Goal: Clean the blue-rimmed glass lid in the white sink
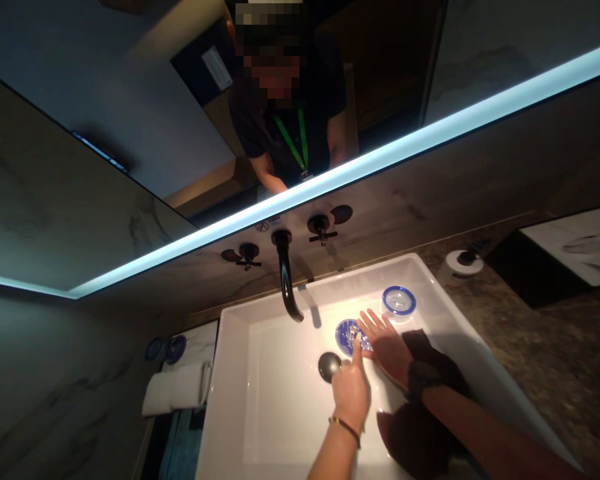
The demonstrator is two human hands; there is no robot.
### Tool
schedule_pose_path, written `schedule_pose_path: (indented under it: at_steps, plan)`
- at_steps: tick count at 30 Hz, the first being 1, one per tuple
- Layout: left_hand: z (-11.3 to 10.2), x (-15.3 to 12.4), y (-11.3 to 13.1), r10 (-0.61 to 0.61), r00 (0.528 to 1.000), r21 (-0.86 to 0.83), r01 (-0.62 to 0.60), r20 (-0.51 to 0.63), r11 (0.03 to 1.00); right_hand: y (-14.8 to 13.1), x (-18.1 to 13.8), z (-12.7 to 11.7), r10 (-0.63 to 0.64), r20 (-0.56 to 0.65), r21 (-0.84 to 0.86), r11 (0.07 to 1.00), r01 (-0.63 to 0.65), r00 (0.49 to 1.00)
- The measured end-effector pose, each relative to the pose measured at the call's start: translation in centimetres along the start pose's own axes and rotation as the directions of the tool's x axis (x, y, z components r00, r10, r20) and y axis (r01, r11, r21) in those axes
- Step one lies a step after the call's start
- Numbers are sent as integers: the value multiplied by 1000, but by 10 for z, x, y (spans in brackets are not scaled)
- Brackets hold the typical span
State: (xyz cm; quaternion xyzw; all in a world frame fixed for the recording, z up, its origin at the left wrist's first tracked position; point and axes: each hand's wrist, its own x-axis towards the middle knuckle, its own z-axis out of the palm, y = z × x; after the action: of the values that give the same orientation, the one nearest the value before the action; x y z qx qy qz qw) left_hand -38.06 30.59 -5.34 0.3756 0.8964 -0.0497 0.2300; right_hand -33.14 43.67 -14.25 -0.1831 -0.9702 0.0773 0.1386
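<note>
Blue disc (343, 340), round, with a glinting silvery-clear patch at its middle, was within the glossy white rectangular washbasin (275, 413), near the dark domed drain plug (329, 367). Left hand (351, 392) had its index finger out at the patch, others curled, and could not tell whether its grip held anything; right hand (391, 351) was wide, fingers extended by the disc's edge. Sticker (263, 226) beside the black curved faucet (287, 277) bore a round symbol, lettering too small to read; blue-rimmed round dish (399, 301) stood by the far right corner.
</note>
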Motion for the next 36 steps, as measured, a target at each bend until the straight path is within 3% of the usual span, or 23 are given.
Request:
schedule_pose_path:
  at_steps: [3, 8, 13, 18, 22, 27, 32, 36]
  plan:
    - [-1, -1, -2, -24, 999, 19, 24, 32, 1000, 0, 0, 0, -3, 1, -25, 1000, 3, 1000]
    - [-9, 8, 2, 20, 999, 2, -20, -38, 1000, -3, 1, -1, 32, 8, -17, 999, -32, 999]
    - [-5, 2, 1, -38, 998, 18, 37, 42, 999, -2, 2, 2, 45, 2, 9, 999, -45, 999]
    - [-12, 11, 3, 2, 999, 21, -1, -34, 1000, 0, 2, 4, 36, 5, 21, 999, -36, 999]
    - [-4, 6, 0, -40, 999, 42, 39, 28, 998, -2, 3, 0, 52, 3, 68, 996, -52, 999]
    - [-8, 8, 4, -21, 998, 28, 23, -55, 999, -4, 5, -12, 6, 32, 59, 998, -8, 999]
    - [-6, 6, 5, -61, 998, 17, 61, 23, 998, -4, 5, -19, -13, 37, 45, 999, 12, 999]
    - [-8, 11, 5, -25, 998, 15, 26, -62, 1000, -4, 4, -19, -22, 33, 47, 999, 20, 999]
